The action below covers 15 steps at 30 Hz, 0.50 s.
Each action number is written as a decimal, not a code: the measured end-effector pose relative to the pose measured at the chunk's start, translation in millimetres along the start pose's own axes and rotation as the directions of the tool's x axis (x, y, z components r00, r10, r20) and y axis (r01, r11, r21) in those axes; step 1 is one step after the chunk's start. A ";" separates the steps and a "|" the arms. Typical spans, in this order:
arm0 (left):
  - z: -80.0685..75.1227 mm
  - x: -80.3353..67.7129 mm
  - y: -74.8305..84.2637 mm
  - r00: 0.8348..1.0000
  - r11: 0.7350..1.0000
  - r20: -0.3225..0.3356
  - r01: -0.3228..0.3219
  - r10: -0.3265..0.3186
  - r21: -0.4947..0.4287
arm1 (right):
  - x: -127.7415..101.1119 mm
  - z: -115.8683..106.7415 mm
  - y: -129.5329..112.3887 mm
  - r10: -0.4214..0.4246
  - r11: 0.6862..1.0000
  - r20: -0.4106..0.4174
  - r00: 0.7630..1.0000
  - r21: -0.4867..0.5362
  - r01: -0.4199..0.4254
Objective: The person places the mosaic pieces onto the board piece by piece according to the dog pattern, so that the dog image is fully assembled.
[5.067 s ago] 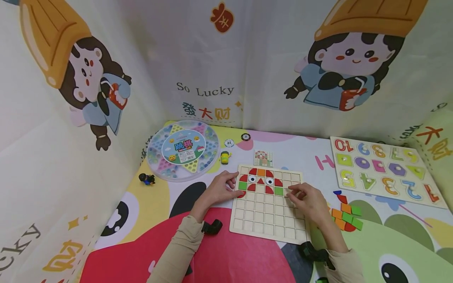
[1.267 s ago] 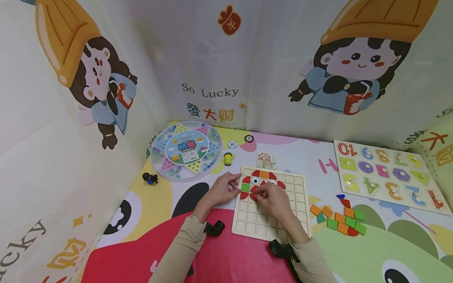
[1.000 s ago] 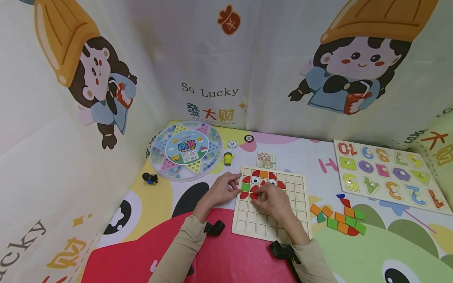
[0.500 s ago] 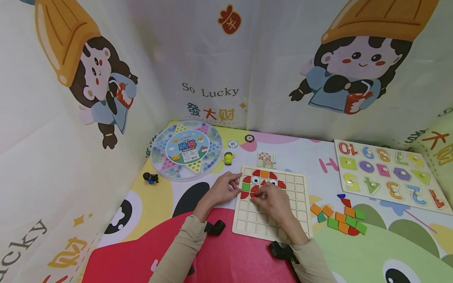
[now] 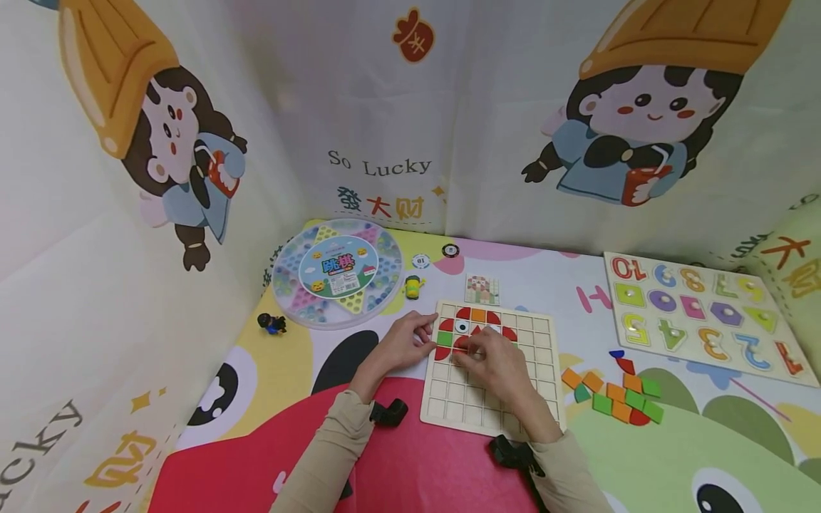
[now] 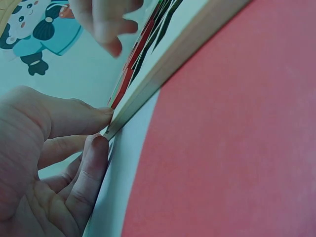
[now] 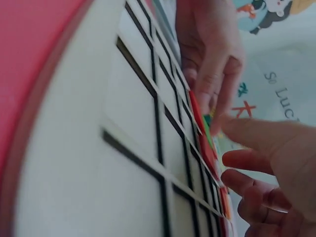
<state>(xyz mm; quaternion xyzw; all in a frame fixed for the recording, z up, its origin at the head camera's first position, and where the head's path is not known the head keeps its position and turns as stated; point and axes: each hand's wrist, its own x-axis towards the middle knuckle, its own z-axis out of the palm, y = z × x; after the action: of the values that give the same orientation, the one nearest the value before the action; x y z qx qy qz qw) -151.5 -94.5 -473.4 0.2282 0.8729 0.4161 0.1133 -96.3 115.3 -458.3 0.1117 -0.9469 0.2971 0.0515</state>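
Note:
A square wooden grid board [image 5: 487, 399] lies flat, its upper rows bearing red, green and orange tiles and white eye pieces. My left hand [image 5: 400, 342] pinches the board's left edge, with the thumb and a finger meeting at it in the left wrist view. Near its thumb are a green tile [image 5: 445, 338] and a red quarter-round tile [image 5: 442, 353]. My right hand [image 5: 503, 363] is bent over the upper left cells, by another red tile [image 5: 460, 342]. Its thumb and fingers [image 7: 247, 131] stand apart in the right wrist view, with no tile visible between them. The hand hides some cells.
Loose orange and green tiles [image 5: 614, 393] lie right of the board. A pattern card [image 5: 482, 290] lies behind it. A marble game disc [image 5: 336, 273], a yellow toy figure [image 5: 412, 287] and a dark toy figure [image 5: 272, 324] lie to the left. A number puzzle board [image 5: 705, 313] lies far right.
From the board's right side, my right hand moved left over the red tiles, and its fingertips then parted slightly. More loose tiles show on the right. My left hand stayed at the board's edge.

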 end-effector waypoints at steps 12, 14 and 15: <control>-0.8 -1.1 0.3 1.000 1.000 -0.002 0.016 -0.016 -0.019 | -24.6 -56.0 46.7 0.137 0.990 -0.052 0.989 -0.014 -0.138; -0.2 -1.4 0.1 1.000 1.000 0.002 0.017 -0.017 -0.021 | -34.8 -68.4 58.0 0.173 0.984 -0.030 0.985 -0.028 -0.173; 0.1 -1.6 0.0 1.000 1.000 0.005 0.017 -0.017 -0.022 | -40.3 -74.4 63.6 0.187 0.982 -0.015 0.982 -0.034 -0.188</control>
<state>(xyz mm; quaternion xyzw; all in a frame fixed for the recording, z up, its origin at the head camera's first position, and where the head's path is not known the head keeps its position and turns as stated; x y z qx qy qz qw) -150.1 -95.2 -473.4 0.2206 0.8699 0.4242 0.1213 -70.4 216.1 -439.1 0.0193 -0.9580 0.2845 0.0310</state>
